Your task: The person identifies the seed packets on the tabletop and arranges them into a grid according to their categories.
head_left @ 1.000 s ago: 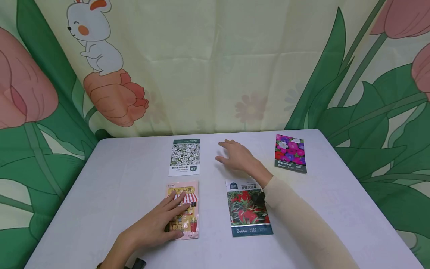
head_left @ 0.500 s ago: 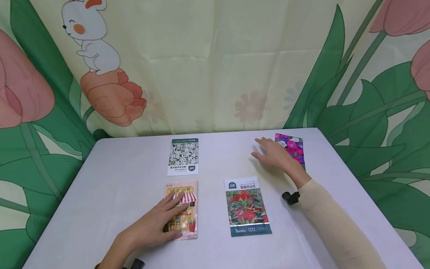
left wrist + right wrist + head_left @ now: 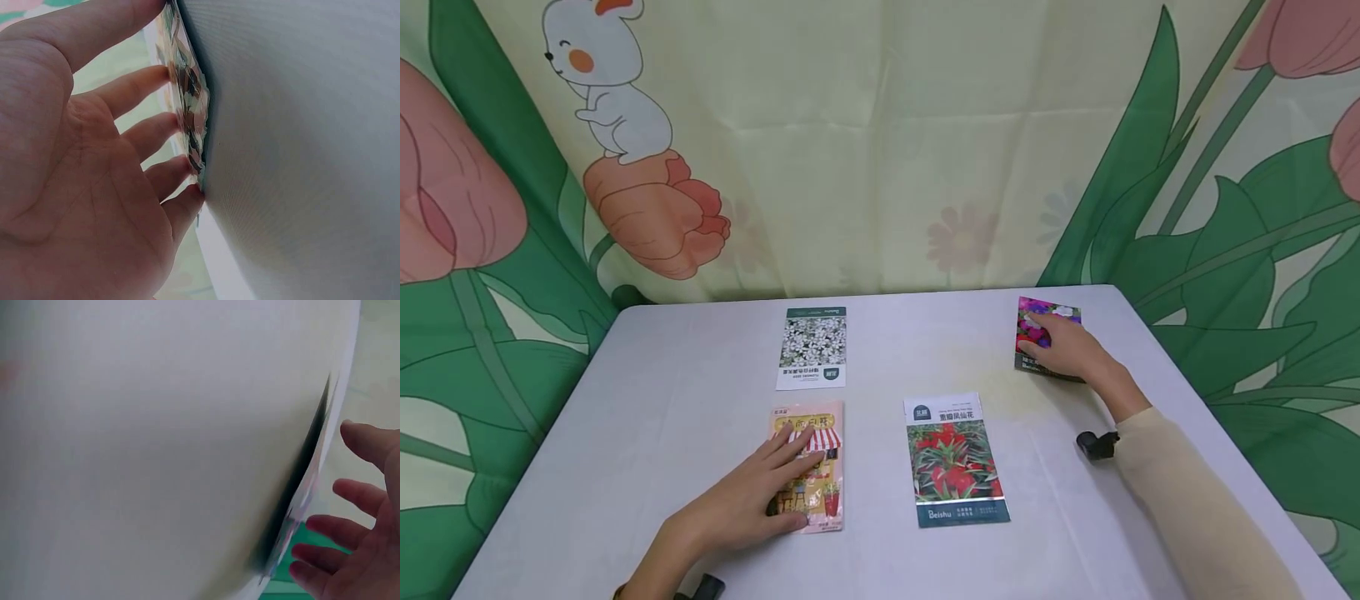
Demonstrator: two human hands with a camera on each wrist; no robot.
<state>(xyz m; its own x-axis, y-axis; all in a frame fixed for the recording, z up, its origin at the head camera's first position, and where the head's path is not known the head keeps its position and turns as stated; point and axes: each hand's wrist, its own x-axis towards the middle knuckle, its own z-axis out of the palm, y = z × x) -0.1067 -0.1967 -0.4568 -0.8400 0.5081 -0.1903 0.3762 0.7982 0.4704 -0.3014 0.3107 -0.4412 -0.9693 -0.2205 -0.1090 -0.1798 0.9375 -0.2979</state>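
My left hand rests with fingers spread on a pink seed packet with a striped awning picture. In the left wrist view, its fingertips touch the face of the packet. At the back right, my right hand is over a seed packet of purple and pink flowers, hiding much of its lower right. The right wrist view has the fingers loosely spread beside this packet, which appears edge-on; a small gap shows between fingertips and packet.
A seed packet with red flowers lies near the middle of the white table. Behind the pink packet lies one with white flowers. A printed curtain hangs along the table's back edge.
My right hand has moved rightward from the back middle of the table to the purple flower packet, uncovering the red flower packet. My left hand has stayed on the pink packet.
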